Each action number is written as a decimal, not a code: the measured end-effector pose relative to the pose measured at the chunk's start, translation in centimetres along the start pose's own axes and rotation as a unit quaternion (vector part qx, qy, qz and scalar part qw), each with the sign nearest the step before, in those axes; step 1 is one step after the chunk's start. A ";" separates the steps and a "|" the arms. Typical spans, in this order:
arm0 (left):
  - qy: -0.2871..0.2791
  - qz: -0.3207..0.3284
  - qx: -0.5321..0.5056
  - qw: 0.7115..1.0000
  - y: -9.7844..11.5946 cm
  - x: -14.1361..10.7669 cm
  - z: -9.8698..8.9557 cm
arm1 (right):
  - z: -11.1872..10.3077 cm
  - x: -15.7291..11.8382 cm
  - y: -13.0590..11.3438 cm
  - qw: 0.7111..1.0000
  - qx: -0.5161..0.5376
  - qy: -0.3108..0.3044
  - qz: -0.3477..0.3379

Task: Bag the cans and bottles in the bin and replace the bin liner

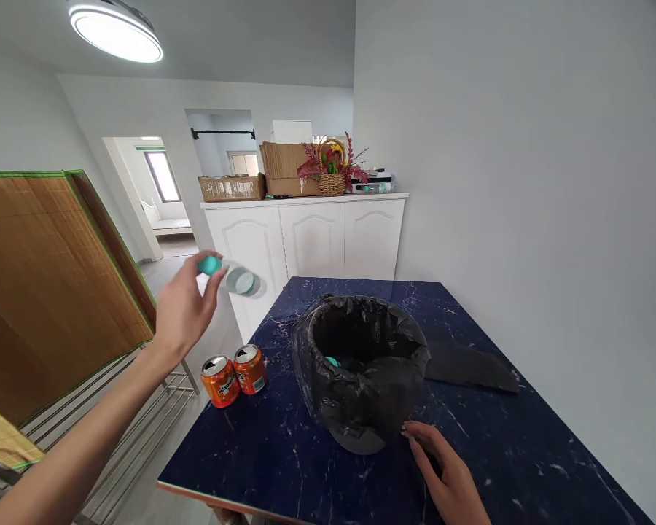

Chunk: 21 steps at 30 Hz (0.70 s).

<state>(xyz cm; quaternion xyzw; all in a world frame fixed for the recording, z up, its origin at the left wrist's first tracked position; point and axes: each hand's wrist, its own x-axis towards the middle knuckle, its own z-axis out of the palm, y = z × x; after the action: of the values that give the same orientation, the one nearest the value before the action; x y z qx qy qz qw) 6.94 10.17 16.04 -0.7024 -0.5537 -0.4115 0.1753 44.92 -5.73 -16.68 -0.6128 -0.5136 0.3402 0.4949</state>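
My left hand (189,302) is closed on the teal cap end of a clear plastic bottle (243,281), held up in the air above the table's left edge. Below it, two orange soda cans (221,380) stand side by side, their tops opened. A bin (361,441) lined with a black plastic bag (355,397) stands at the middle of the table. Inside it a teal cap (332,361) shows; the rest of the contents is dark. By the bin's lower right side is my right hand (442,467), fingers partly bent, fingertips near the bag, holding nothing I can see.
The bin stands on a dark blue marbled table (284,452). A flat black piece (470,367) lies right of it. Behind, a white cabinet (317,233) carries cardboard boxes (232,188) and a flower basket (332,182). At left are a metal rack (158,408) and a bamboo mat (49,277).
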 end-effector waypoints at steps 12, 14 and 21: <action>-0.229 0.176 -0.268 0.919 14.9 -4.2 -0.3 | -0.1 0.0 -0.5 1.000 0.011 -0.002 0.010; -0.290 0.231 -0.254 0.893 14.8 -4.7 1.1 | -0.1 0.0 -0.5 1.000 0.010 0.000 0.013; -0.217 0.170 -0.115 0.954 5.6 -2.7 2.3 | -0.3 -0.4 -0.6 1.000 0.007 0.000 0.001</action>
<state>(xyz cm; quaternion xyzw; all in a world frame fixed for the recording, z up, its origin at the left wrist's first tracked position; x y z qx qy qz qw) 12.85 8.25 13.69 -0.8738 -0.4002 -0.2738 0.0363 44.93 -6.20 -16.07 -0.6098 -0.5106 0.3443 0.4990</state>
